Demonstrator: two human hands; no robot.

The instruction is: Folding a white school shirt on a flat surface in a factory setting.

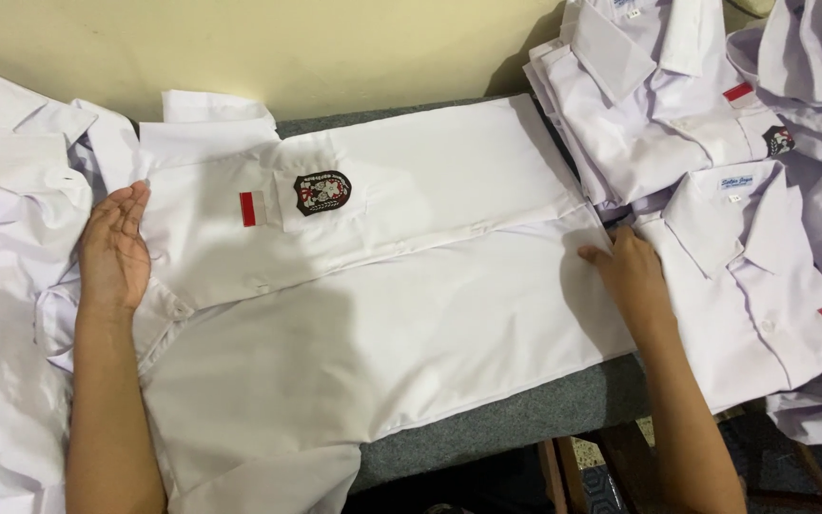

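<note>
A white short-sleeved shirt (382,314) lies buttoned and flat across a grey padded board (525,419), collar to the left. Its chest pocket carries a dark crest badge (322,192) with a small red-and-white patch (252,208) beside it. My left hand (114,249) rests flat with fingers together on the shirt's collar end. My right hand (628,271) presses on the shirt's hem end at the right, fingers spread on the cloth. Neither hand grips anything.
A stack of folded white shirts (649,105) sits at the back right, and another folded shirt (763,276) lies at the right. More white shirts (2,238) are heaped at the left. A cream wall (287,48) runs behind the board. Wooden legs (563,476) show below.
</note>
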